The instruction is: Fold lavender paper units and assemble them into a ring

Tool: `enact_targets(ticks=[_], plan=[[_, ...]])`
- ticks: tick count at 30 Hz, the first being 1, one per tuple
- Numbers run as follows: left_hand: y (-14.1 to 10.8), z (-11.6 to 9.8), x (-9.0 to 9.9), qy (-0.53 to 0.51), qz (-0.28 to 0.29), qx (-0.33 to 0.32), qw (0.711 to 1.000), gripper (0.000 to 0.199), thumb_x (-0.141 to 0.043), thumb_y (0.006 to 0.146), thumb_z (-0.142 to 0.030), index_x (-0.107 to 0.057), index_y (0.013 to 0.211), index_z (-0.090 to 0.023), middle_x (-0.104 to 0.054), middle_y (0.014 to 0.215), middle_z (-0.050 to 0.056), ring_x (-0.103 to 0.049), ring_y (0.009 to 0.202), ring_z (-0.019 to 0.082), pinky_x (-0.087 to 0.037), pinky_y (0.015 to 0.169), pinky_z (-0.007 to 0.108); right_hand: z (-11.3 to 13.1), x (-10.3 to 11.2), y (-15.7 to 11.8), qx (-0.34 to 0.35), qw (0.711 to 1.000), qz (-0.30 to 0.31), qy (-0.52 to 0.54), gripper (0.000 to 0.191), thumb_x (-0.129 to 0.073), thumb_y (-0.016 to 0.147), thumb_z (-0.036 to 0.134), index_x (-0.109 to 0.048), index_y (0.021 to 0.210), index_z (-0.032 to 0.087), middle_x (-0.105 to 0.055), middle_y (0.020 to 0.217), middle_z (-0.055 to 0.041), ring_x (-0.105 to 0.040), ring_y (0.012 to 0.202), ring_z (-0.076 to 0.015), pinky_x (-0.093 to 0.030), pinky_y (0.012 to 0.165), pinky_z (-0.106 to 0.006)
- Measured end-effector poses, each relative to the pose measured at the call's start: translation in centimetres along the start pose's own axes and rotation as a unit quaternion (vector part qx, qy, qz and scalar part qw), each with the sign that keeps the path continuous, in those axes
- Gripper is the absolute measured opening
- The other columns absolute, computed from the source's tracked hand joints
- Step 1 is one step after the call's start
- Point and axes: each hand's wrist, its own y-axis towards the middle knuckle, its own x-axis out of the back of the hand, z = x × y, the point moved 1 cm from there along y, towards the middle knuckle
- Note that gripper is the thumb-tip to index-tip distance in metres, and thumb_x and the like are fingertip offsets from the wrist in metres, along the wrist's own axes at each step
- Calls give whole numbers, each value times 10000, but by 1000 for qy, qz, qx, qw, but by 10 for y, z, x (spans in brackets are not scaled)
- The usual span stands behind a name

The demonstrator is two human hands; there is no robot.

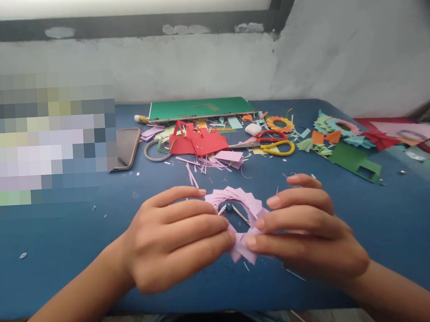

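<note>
Between my two hands is a lilac folded-paper ring point(251, 202), made of overlapping pleated pieces around an open middle. My left hand point(179, 235) grips its left side, fingers pressed together over the paper. On the opposite side my right hand point(305, 228) pinches the ring's lower right, its upper fingers a little apart. Both thumbs are hidden behind the fingers and paper. Through the hole I see a small blue round thing point(229, 207) with pale strips, lying beyond the ring.
On the blue table point(171, 298) lie scissors point(279, 145), red paper point(199, 140), lilac strips point(208, 163), a tape roll point(157, 150) and a phone point(128, 148). Farther back rest a green board point(201, 108), an orange paper ring point(280, 124) and green card point(352, 161). A blurred patch covers the left.
</note>
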Motion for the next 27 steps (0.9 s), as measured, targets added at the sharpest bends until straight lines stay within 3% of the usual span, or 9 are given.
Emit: enact_targets(ticks=[9, 22, 27], plan=[[-4, -16, -2, 65, -73, 38, 994, 283, -396, 938, -156, -665, 858, -197, -730, 882, -60, -659, 877, 85, -485, 928, 238, 2, 2, -3, 26, 999, 4, -38, 119, -619, 826, 222, -656, 786, 328, -637, 675, 73, -520, 761, -125, -371, 972, -344], [-5, -16, -2, 34, -60, 56, 996, 191, -466, 896, -123, -650, 922, -167, -726, 903, -26, -657, 899, 110, -507, 925, 262, 1, -4, 0, 36, 996, 12, -86, 170, -616, 821, 157, -651, 835, 324, -667, 709, 62, -535, 790, -138, -360, 951, -364], [-6, -8, -4, 17, -67, 54, 996, 210, -430, 913, -148, -628, 985, -134, -714, 935, 25, -643, 922, 125, -518, 902, 272, -5, -2, 5, 0, 998, -6, -61, 124, -528, 884, 325, -635, 853, 270, -689, 781, 6, -575, 801, -154, -385, 909, -394]])
